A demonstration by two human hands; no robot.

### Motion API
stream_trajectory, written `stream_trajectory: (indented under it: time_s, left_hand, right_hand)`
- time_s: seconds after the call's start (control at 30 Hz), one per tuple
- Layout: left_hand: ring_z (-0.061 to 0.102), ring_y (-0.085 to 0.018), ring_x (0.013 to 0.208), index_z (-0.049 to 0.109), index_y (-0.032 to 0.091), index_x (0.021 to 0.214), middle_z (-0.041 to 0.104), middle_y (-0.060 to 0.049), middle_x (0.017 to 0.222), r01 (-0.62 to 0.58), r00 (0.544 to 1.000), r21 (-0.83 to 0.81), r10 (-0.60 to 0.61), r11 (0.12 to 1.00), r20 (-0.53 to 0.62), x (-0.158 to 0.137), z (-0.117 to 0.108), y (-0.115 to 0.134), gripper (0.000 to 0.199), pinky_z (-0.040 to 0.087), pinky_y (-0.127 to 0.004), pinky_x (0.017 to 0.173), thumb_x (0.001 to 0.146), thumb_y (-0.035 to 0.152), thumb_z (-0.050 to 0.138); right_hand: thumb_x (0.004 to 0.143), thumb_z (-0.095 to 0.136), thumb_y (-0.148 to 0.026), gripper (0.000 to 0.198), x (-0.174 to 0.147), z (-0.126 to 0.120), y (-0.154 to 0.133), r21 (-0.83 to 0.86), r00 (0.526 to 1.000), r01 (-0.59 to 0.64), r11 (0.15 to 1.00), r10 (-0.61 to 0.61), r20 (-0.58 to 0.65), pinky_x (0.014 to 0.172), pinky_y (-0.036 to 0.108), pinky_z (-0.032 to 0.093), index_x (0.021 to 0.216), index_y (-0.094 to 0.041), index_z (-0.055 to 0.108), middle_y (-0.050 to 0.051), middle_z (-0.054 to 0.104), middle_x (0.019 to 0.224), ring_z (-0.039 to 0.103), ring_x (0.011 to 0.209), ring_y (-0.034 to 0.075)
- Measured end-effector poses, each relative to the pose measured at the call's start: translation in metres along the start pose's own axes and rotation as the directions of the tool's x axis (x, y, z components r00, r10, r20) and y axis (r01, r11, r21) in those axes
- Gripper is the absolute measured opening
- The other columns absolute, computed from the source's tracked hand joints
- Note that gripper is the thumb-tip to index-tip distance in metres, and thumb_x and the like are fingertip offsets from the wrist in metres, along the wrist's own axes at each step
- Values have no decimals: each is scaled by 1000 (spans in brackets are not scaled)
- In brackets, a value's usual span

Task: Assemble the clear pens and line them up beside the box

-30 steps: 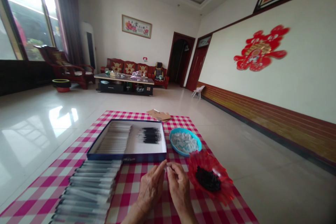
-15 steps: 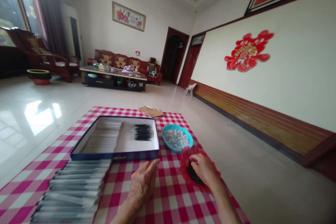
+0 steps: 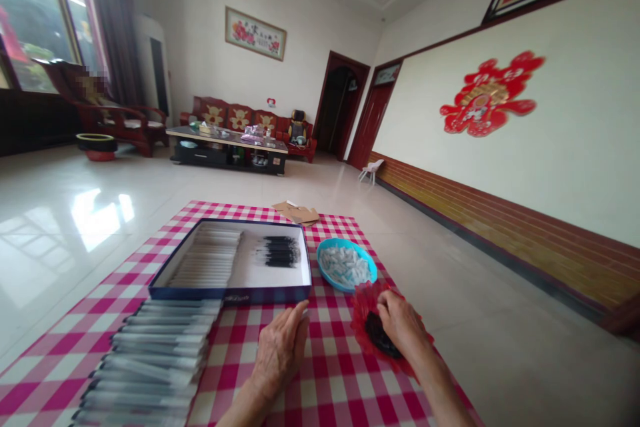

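Note:
My left hand hovers over the checked cloth, in front of the box, thumb and fingers pressed together. A tiny whitish bit shows at its fingertips, too small to name. My right hand is over a red scalloped dish with small black pieces in it; its fingers are pinched, and what they hold is hidden. To the left lies a row of pale pen-like tubes with dark ends. Behind them, a shallow blue-edged box contains white tubes and slim black pieces.
A blue bowl of small whitish translucent pieces stands behind the red dish. Brown cardboard scraps lie at the cloth's far edge. The pink-and-white checked cloth covers the table. Farther off are a low table and a wooden sofa.
The whole view has shifted, so things sit slightly farther right. My right hand has risen a little from the black pieces in the red dish. My left hand keeps nearly the same pose.

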State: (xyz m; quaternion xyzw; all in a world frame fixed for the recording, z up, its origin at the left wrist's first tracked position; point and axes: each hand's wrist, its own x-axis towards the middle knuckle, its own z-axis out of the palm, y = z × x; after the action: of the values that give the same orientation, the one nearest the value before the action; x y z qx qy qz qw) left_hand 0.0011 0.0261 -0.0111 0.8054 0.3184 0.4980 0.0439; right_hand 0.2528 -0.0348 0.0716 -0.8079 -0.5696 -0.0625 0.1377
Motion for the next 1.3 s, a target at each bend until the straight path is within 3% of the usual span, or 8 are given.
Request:
stream_trajectory:
  time_s: [0.1,0.2,0.27,0.37,0.57,0.73,1.07,1.3]
  left_hand:
    - [62,-18,76,56,19,109,65,-5,82,6,1000,-17,-6,1000,-4,2,-1,2,22,50,-27,68,96,21,39]
    - [60,-18,73,57,19,109,64,-5,79,4,1000,6,-4,1000,29,4,-4,3,23,48,-30,68,96,20,39]
    - [60,-19,74,58,19,110,63,-6,79,1,998,17,-2,1000,57,4,-5,3,24,47,-31,69,95,19,38]
    - [59,-20,78,58,18,113,62,-6,79,3,997,22,-4,1000,77,4,-5,3,27,47,-33,71,95,18,38]
    - [57,-19,74,59,18,114,60,-6,77,5,995,21,-7,1000,101,6,-8,7,29,45,-31,69,95,18,37]
    - [54,-19,72,60,19,111,58,-5,74,12,990,28,-16,1000,141,7,-8,9,28,42,-30,68,95,18,38]
    - [50,-18,68,65,26,98,55,-3,70,42,984,123,-63,992,167,14,-16,14,22,36,-31,66,94,25,43]
    - [50,-19,73,61,22,112,56,-5,77,60,982,96,-76,994,173,11,-14,14,28,38,-32,70,93,19,41]
  right_hand:
    - [87,47,-25,19,-6,-8,-26,350,991,78,933,-34,-130,74,29,48,92,-19,64,7,71,87,67,81,21]
    - [86,50,-36,26,-18,-3,-62,725,991,131,677,-68,-115,69,28,51,97,-20,66,6,72,88,67,80,21]
    - [85,50,-42,33,-27,8,-84,848,998,52,527,-67,-20,60,28,52,100,-18,67,6,72,82,67,72,21]
    - [82,55,-44,35,-35,29,-101,903,999,5,429,-48,18,65,31,54,99,-17,69,8,73,83,67,77,23]
    - [80,59,-44,33,-36,48,-100,925,1000,6,381,-25,4,73,33,55,95,-16,68,10,73,88,68,81,24]
    - [82,57,-42,30,-38,47,-100,911,999,20,412,-48,-1,77,34,55,95,-16,68,10,73,92,68,84,24]
    - [83,57,-34,22,-40,47,-104,864,988,154,480,-81,-132,75,29,56,90,-19,70,7,74,87,69,82,22]
    - [82,58,-35,24,-40,59,-101,882,988,151,447,-78,-130,77,32,56,95,-18,70,9,74,92,69,85,24]
